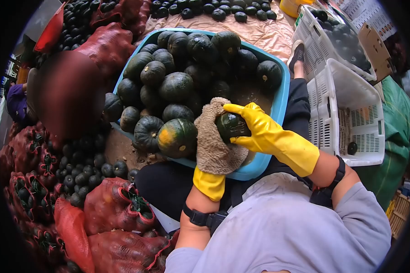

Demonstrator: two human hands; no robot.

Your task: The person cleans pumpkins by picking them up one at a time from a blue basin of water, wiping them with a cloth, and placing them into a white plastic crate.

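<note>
A dark green, wet-looking pumpkin (228,128) is held above the near side of a blue tub (284,93). My right hand (271,136), in a yellow rubber glove, curls its fingers and thumb round the pumpkin's right side. A fuzzy brown cloth (216,148) covers most of my left hand (209,183) and presses against the pumpkin's left side. Only the yellow glove's cuff shows there; the fingers are hidden under the cloth. Several dark green pumpkins (177,86) are heaped in the tub, one with an orange patch (177,139) close to the cloth.
White plastic crates (373,157) stand at the right, one with a small dark pumpkin (352,148) inside. Red mesh sacks (116,204) and loose pumpkins (80,175) crowd the left. More pumpkins (218,15) lie on a tan sheet (259,34) behind. A person's purple sleeve (16,102) shows far left.
</note>
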